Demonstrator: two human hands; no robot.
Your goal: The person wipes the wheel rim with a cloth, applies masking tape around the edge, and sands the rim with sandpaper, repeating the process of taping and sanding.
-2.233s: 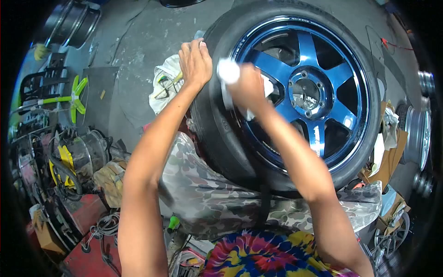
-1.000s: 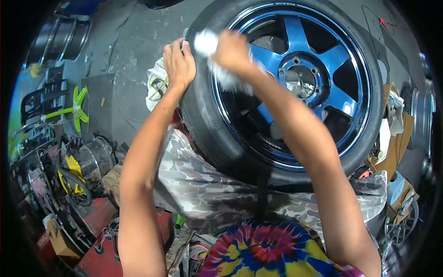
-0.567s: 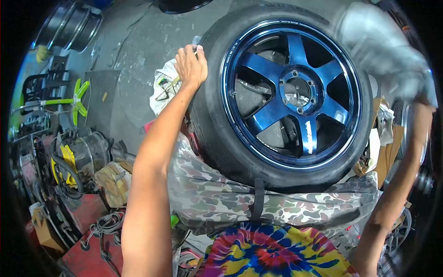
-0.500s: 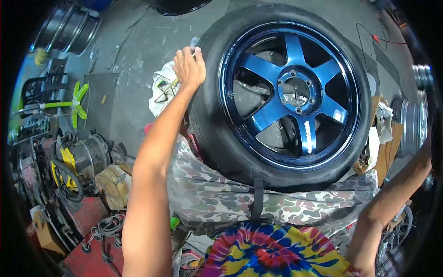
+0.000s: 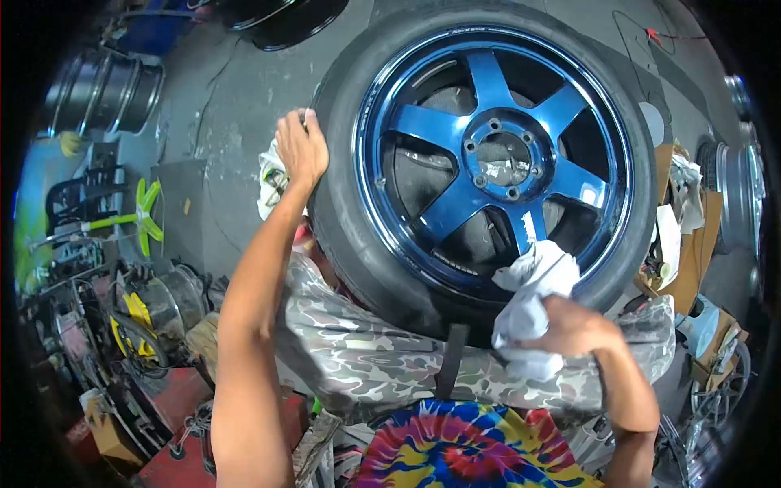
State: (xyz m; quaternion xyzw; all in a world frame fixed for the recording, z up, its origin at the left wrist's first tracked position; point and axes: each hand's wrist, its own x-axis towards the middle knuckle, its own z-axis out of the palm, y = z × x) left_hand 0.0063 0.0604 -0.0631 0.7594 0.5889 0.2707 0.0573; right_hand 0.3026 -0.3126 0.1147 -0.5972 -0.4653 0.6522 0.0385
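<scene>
A blue six-spoke wheel rim (image 5: 435, 126) with a black tire (image 5: 346, 236) around it fills the middle of the view in front of me. My right hand (image 5: 573, 325) is closed on a crumpled white cloth (image 5: 537, 272), which lies over the rim's near edge and the tire. At the tire's left edge, my left hand (image 5: 301, 150) has its fingers curled, and what they hold is hidden. Just below it shows a white item (image 5: 270, 183) with green and dark markings, partly hidden. Camouflage fabric (image 5: 358, 358) covers my lap against the tire's near side.
On the left are a silver wheel barrel (image 5: 102, 93), a green star-shaped base (image 5: 146, 220), a yellow-marked machine (image 5: 138, 321) and a red box (image 5: 175, 455). At right stand cardboard (image 5: 700, 240) and more wheels (image 5: 740, 195). A black rim (image 5: 297, 20) lies at the top.
My right hand has come in from the far right and now has the white cloth on the rim's near edge. My left hand has shifted down and left along the tire.
</scene>
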